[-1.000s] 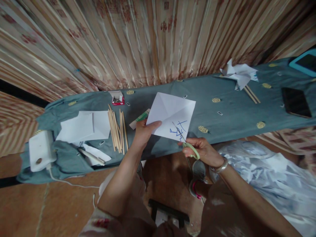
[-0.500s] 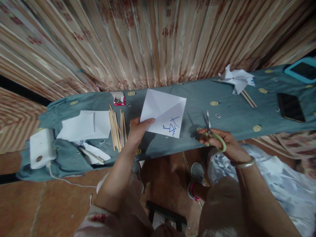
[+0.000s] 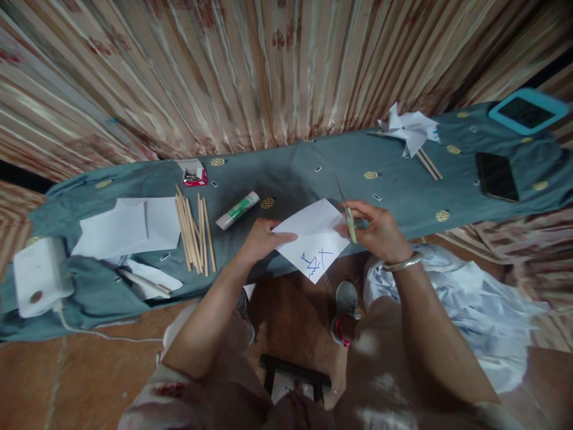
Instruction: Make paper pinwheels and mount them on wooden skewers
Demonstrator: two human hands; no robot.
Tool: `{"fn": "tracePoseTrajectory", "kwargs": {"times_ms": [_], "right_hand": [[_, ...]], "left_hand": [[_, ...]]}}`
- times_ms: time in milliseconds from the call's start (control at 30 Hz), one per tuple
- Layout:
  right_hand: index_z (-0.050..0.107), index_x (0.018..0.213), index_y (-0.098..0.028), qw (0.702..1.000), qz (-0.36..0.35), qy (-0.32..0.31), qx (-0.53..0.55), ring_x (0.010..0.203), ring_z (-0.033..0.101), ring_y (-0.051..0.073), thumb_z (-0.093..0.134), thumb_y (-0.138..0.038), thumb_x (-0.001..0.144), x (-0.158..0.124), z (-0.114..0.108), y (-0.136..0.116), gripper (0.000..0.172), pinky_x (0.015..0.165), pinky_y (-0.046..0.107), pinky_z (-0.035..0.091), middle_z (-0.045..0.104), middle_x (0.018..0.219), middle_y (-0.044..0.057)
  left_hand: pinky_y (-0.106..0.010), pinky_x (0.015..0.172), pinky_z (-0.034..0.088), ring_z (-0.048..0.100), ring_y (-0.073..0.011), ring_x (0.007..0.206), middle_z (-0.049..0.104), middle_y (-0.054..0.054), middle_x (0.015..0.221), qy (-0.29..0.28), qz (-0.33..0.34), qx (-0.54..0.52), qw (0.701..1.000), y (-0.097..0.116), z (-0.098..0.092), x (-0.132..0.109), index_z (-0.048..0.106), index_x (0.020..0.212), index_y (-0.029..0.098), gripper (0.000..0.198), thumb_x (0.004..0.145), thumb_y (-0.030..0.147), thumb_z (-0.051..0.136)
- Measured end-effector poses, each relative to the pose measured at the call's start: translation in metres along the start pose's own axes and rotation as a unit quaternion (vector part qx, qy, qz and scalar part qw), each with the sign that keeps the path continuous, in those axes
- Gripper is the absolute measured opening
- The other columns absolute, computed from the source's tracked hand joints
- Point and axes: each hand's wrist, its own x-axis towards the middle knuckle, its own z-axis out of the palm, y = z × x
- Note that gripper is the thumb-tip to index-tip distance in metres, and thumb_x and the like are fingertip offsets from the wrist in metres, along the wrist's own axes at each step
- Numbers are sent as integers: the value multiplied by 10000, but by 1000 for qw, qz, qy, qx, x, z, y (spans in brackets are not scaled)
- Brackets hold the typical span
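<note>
A square sheet of white paper (image 3: 313,230) with a blue pen drawing near its lower corner is held over the table's front edge. My left hand (image 3: 267,239) pinches its left corner, thumb on top. At the opposite corner is my right hand (image 3: 373,230), holding scissors (image 3: 350,226) with pale green handles, the blades pointing up and away. The right fingers also touch the paper's right corner. A glue stick (image 3: 238,210) with a green label lies just beyond my left hand.
Left on the cloth are wooden sticks (image 3: 206,236), a small red box of metal pins (image 3: 194,175), paper sheets (image 3: 114,227) and a white device (image 3: 41,278). Rightward lie a paper pinwheel (image 3: 412,128), a phone (image 3: 496,176) and a blue-framed tablet (image 3: 528,111). A plastic bag of paper scraps (image 3: 465,304) stands below.
The paper has turned and come lower and nearer, uncovering the glue stick. My right hand has moved left with the scissors to the paper's right corner. The view has shifted right.
</note>
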Motion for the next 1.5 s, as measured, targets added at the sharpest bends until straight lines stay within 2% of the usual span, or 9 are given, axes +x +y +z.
{"fn": "tracePoseTrajectory", "kwargs": {"times_ms": [200,300,400,500,600,733,933,1300,1500], "right_hand": [[644,931,-192,994,51,11,98,531,551,121,809,-419,583,3,0,-3,447,537,267,471,633,587,-46],[622,880,-200,978,86,70,176,458,483,86,831,-384,534,6,1,-6,444,456,227,414,586,538,-79],[606,840,-207,954,112,152,232,427,437,63,843,-354,488,10,5,-8,449,409,202,361,564,542,-94],[589,818,-212,930,119,223,268,441,441,60,836,-356,487,13,14,-9,437,407,198,349,593,602,-84],[579,818,-215,919,117,243,289,471,476,72,815,-359,519,14,29,-11,407,431,203,366,612,629,-75],[580,837,-222,909,133,213,333,498,530,90,813,-355,523,12,53,-19,413,470,219,421,647,642,-69],[596,818,-217,894,146,177,385,503,536,92,852,-365,486,11,74,-26,444,486,230,452,663,642,-66],[625,785,-201,947,102,64,299,562,548,117,749,-525,655,-7,76,-31,371,527,240,447,607,595,-38],[637,914,-196,956,117,-88,254,657,611,147,670,-562,734,-29,69,-31,410,657,288,515,655,714,9]], "left_hand": [[-259,591,445,616,-160,628,686,-23,696,44,34,-88,995,4,2,2,715,801,142,383,533,393,823],[-306,708,495,662,-200,796,711,-57,900,78,54,-266,959,11,7,1,652,1038,181,585,618,580,731],[-363,838,498,651,-241,979,697,-93,1012,45,41,-391,918,13,15,-1,600,1099,195,648,682,691,616],[-415,953,460,587,-273,1135,671,-105,1117,18,54,-407,912,7,28,-4,598,1107,194,642,665,656,664],[-449,1008,423,539,-303,1207,639,-103,1215,-12,96,-327,940,0,46,-5,605,1135,207,671,588,556,777],[-450,1074,370,561,-295,1183,658,-98,1201,-16,153,-243,958,0,62,-7,638,1086,195,563,614,460,792],[-435,1091,372,584,-255,1164,678,-85,1164,143,124,-241,952,1,59,-1,611,1127,196,496,661,277,762],[-413,960,481,645,-237,981,709,-63,993,205,156,-203,945,3,32,5,640,956,169,370,610,227,760],[-410,904,508,642,-256,963,705,-56,868,268,145,-186,934,5,12,12,645,823,168,277,587,252,762]]}}
